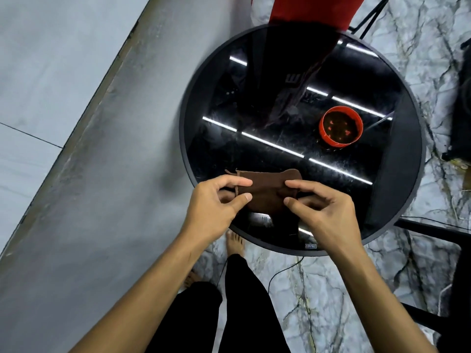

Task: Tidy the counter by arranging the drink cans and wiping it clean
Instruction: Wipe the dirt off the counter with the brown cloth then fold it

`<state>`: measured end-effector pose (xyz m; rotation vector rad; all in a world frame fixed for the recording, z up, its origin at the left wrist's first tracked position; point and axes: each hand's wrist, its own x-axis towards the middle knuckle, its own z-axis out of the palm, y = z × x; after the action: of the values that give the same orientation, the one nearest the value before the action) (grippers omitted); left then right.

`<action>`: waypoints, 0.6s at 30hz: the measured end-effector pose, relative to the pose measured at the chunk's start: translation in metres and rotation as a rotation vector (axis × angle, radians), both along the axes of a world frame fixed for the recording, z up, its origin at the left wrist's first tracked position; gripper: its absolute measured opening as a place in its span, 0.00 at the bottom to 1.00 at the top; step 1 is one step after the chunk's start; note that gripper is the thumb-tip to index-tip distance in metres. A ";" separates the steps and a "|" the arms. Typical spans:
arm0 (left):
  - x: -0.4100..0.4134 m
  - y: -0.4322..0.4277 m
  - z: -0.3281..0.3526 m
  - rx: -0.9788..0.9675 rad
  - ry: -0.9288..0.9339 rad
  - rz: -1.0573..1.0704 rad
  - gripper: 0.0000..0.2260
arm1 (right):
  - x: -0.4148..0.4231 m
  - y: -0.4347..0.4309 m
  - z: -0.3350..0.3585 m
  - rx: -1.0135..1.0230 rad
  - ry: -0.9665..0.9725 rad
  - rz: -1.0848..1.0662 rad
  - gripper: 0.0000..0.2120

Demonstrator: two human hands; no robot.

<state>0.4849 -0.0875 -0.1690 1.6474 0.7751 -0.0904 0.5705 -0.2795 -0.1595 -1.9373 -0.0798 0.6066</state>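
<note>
A brown cloth (265, 189) is stretched between both hands over the near edge of a round black glass table (407, 205). My left hand (216, 202) pinches the cloth's left end between thumb and fingers. My right hand (321, 210) pinches its right end the same way. A small red round container (341, 128), open at the top, stands on the table's right half, well beyond the hands. No drink cans show in this view.
A grey wall (76, 149) runs along the left. A red object (311, 11) stands behind the table. Black frame legs (433, 230) and a dark item (462, 110) sit at the right on the marble floor (331, 289). A thin cable (283, 270) trails below the table.
</note>
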 end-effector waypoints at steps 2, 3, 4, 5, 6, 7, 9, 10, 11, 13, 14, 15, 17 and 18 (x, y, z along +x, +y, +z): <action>-0.007 0.004 0.008 0.000 -0.022 0.034 0.11 | -0.002 0.006 0.011 0.025 -0.020 0.027 0.15; -0.010 0.007 0.013 0.004 -0.031 0.048 0.11 | -0.002 0.009 0.017 0.033 -0.026 0.041 0.15; -0.013 0.008 0.017 0.007 -0.035 0.061 0.11 | -0.003 0.011 0.023 0.041 -0.031 0.056 0.15; -0.017 0.011 0.023 0.007 -0.044 0.079 0.10 | -0.004 0.015 0.030 0.049 -0.038 0.076 0.15; -0.022 0.014 0.030 0.004 -0.055 0.099 0.10 | -0.005 0.019 0.036 0.058 -0.044 0.097 0.15; -0.026 0.017 0.036 0.000 -0.066 0.118 0.10 | -0.006 0.023 0.042 0.067 -0.050 0.118 0.15; -0.035 0.023 0.046 -0.001 -0.086 0.151 0.11 | -0.008 0.032 0.055 0.084 -0.059 0.160 0.15; -0.040 0.027 0.051 0.005 -0.098 0.170 0.11 | -0.009 0.038 0.062 0.097 -0.063 0.184 0.16; -0.046 0.031 0.055 0.013 -0.106 0.192 0.11 | -0.011 0.043 0.069 0.111 -0.069 0.208 0.16; -0.058 0.038 0.064 0.023 -0.113 0.247 0.12 | -0.015 0.056 0.081 0.122 -0.094 0.264 0.16; -0.064 0.041 0.069 0.023 -0.118 0.273 0.12 | -0.017 0.061 0.087 0.125 -0.108 0.292 0.16; -0.071 0.045 0.076 0.025 -0.128 0.303 0.12 | -0.020 0.069 0.093 0.133 -0.118 0.323 0.16; -0.085 0.052 0.088 0.028 -0.149 0.355 0.12 | -0.025 0.085 0.103 0.163 -0.121 0.376 0.17; -0.092 0.055 0.095 0.029 -0.158 0.377 0.11 | -0.027 0.093 0.109 0.177 -0.121 0.399 0.17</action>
<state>0.3932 -0.0323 -0.0738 1.4886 0.9536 0.3156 0.5434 -0.1868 -0.0508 -1.7942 -0.5885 0.7152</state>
